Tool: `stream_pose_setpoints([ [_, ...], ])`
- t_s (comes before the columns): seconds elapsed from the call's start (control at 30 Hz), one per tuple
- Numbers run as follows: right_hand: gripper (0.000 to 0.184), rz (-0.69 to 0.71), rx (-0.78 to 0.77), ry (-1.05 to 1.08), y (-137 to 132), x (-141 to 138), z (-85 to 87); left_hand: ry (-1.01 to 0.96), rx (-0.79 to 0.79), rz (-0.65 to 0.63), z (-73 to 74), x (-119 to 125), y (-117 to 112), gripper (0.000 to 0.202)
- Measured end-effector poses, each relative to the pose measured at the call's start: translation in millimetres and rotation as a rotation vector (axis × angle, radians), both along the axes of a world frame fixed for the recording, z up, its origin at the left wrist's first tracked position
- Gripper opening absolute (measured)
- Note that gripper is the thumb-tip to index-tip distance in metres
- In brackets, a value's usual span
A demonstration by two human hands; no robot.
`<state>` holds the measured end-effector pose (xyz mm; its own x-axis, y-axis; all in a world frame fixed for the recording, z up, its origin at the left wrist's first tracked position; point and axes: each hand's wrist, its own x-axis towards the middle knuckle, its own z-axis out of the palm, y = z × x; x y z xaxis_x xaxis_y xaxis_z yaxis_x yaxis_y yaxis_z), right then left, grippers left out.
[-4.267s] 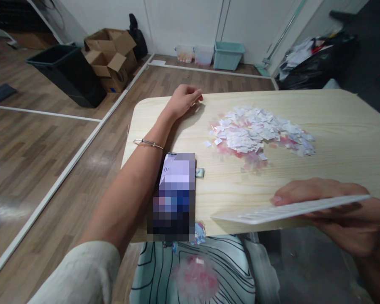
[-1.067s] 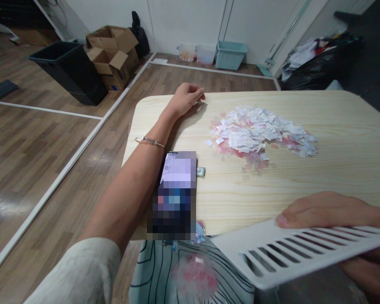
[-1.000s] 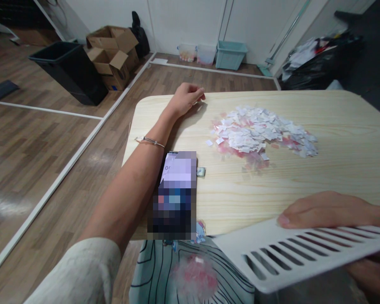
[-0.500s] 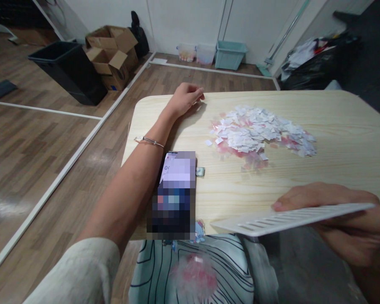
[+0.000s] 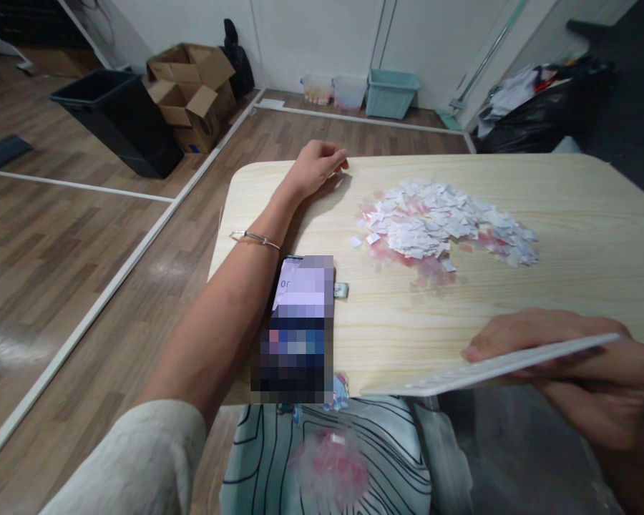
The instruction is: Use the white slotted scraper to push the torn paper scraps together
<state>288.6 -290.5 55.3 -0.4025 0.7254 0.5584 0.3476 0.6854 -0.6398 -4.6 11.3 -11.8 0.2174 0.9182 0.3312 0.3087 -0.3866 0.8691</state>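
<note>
At opposite table point(image 5: 584, 236) edges, left hand point(image 5: 315, 167) loosely curled, empty; right hand point(image 5: 612, 379) grips panel point(image 5: 483, 371).

free: tabletop point(image 5: 601, 222) right of paper scraps point(image 5: 440, 218) | blocked: left forearm point(image 5: 220, 315), phone point(image 5: 298, 329); white panel point(image 5: 494, 368) at near edge

**Person Wearing Pale Sleeve point(image 5: 134, 458) and Slim Bracelet point(image 5: 255, 238)**

The left hand point(image 5: 319, 169) and right hand point(image 5: 606, 383) are both going bare. The greyish off-white sleeve is wrapping the left arm loosely, creasing softly and ending in a plain edge. The silvery bracelet is circling the left forearm in a thin band. Across the lap, a pale blue-green garment point(image 5: 262, 458) is displaying thin dark lines, some curving, others running nearly straight.
</note>
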Motion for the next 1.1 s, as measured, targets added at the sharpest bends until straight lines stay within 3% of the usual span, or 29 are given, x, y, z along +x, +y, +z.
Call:
stream_pose_setpoints([
  [0.33, 0.012, 0.040, -0.108, 0.074, 6, 2, -3.9, 0.001, -0.002, 0.015, 1.8, 1, -2, 0.031],
  [0.67, 0.031, -0.081, -0.139, 0.018, 5, 18, -17.4, 0.006, -0.005, -0.011, 4.4, -1, -4, 0.031],
  [1.1, 0.030, 0.065, -0.146, 0.032, 21, 7, -6.7, -0.024, -0.038, -0.003, 11.7, 1, -12, 0.027],
])
